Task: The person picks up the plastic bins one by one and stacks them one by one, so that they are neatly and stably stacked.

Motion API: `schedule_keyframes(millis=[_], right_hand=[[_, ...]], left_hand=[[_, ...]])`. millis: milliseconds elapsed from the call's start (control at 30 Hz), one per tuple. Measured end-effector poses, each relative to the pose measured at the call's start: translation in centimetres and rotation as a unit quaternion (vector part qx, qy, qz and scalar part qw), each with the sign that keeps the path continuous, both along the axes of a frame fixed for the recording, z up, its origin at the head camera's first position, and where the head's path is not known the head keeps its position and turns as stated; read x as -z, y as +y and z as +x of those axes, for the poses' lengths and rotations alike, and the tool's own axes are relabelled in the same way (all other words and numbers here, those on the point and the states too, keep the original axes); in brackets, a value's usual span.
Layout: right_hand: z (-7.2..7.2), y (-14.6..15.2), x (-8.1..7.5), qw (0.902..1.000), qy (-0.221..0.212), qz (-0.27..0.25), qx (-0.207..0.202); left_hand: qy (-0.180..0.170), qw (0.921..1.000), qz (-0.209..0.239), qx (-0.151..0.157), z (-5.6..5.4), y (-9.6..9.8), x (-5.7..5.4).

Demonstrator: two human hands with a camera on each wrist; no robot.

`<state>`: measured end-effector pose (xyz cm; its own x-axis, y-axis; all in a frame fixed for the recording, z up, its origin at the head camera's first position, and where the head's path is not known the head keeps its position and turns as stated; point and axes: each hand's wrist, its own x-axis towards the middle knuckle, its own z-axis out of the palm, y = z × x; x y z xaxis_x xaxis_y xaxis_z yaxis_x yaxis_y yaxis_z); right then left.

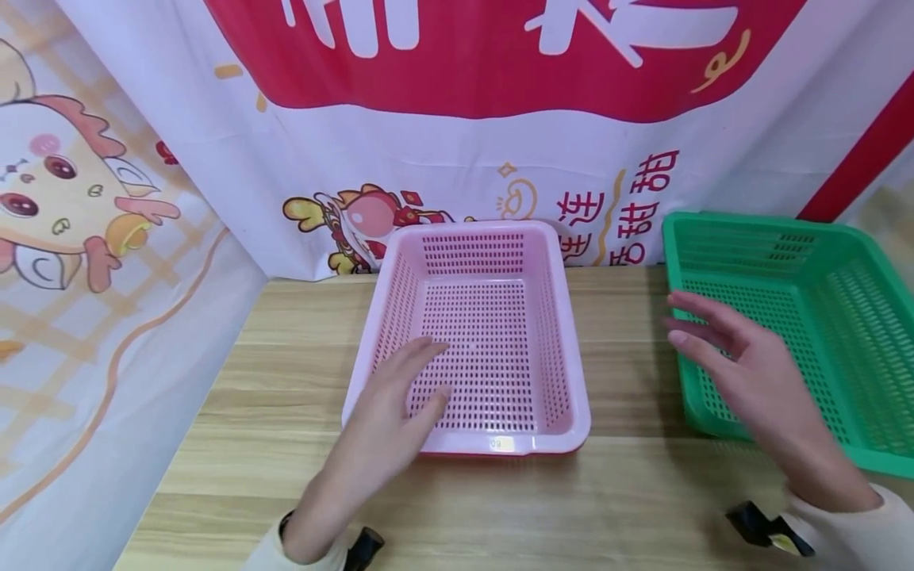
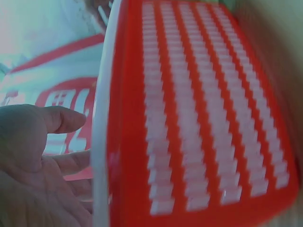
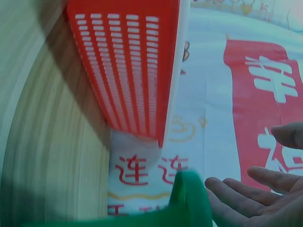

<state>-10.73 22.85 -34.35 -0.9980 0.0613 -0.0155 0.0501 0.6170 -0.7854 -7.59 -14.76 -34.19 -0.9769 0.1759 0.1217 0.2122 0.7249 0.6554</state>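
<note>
We see a pink perforated plastic rectangular basket (image 1: 493,317) with a red underside sitting upright and empty on the wooden worktop (image 1: 628,492), and near it to the right a green perforated plastic basket (image 1: 821,317), also upright and empty, its right side running out of view.

Green basket (image 1: 821,317): right side cut off by head view's edge, near-left rim hidden behind right hand (image 1: 750,373). Left hand (image 1: 400,404) covers the pink basket (image 1: 485,333) near-left corner. Both wrist views blurred; red basket (image 2: 199,118) wall fills the left one, lower rim cropped.
</note>
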Motion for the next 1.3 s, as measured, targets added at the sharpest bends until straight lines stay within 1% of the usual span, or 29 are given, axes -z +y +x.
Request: schedule_keyframes(millis=[133, 400, 533, 633, 700, 767, 833, 933, 1000, 1067, 1133, 1200, 1267, 1300], right_hand=[[0.2, 1.3, 0.2, 0.9995, 0.000, 0.020, 0.022], [0.3, 3.3, 0.8, 0.9976, -0.001, 0.055, 0.042], [0.6, 4.4, 1.1, 0.9956, 0.026, 0.076, 0.047], [0.9, 5.1, 1.3, 0.9938, 0.045, 0.088, 0.050], [1.1, 5.7, 1.5, 0.9933, 0.064, 0.084, 0.048], [1.2, 6.3, 1.7, 0.9928, 0.085, 0.073, 0.043], [1.4, 7.1, 2.1, 0.9914, 0.106, 0.064, 0.041], [1.5, 8.6, 2.6, 0.9886, 0.140, 0.045, 0.033], [1.5, 9.6, 3.0, 0.9873, 0.151, 0.039, 0.032], [1.4, 10.5, 3.4, 0.9855, 0.162, 0.037, 0.033], [1.3, 11.3, 3.7, 0.9848, 0.162, 0.044, 0.046], [1.2, 12.0, 4.0, 0.9847, 0.152, 0.058, 0.063], [0.9, 13.2, 4.7, 0.9830, 0.154, 0.063, 0.077], [0.6, 14.3, 5.3, 0.9825, 0.156, 0.062, 0.081]], left_hand=[[0.011, 0.9996, 0.016, 0.020, 0.2, 2.2, 0.7], [0.019, 0.9972, 0.051, 0.052, 0.1, 6.5, 1.2], [0.039, 0.9944, 0.067, 0.072, -0.2, 8.8, 1.5], [0.070, 0.9899, 0.089, 0.086, -0.4, 10.5, 1.5], [0.090, 0.9864, 0.100, 0.094, -0.5, 11.6, 1.4], [0.097, 0.9841, 0.108, 0.103, -0.8, 12.9, 1.1], [0.087, 0.9830, 0.118, 0.111, -1.0, 14.2, 0.7], [0.053, 0.9810, 0.141, 0.122, -1.3, 16.1, 0.4], [0.037, 0.9780, 0.160, 0.128, -1.2, 17.2, 0.4], [0.026, 0.9735, 0.181, 0.137, -1.0, 18.3, 0.6], [0.023, 0.9683, 0.200, 0.148, -0.9, 19.3, 0.9], [0.023, 0.9634, 0.217, 0.156, -0.7, 20.3, 1.2], [0.027, 0.9612, 0.223, 0.160, -0.7, 21.2, 1.5], [0.030, 0.9608, 0.225, 0.159, -0.8, 21.6, 1.6]])
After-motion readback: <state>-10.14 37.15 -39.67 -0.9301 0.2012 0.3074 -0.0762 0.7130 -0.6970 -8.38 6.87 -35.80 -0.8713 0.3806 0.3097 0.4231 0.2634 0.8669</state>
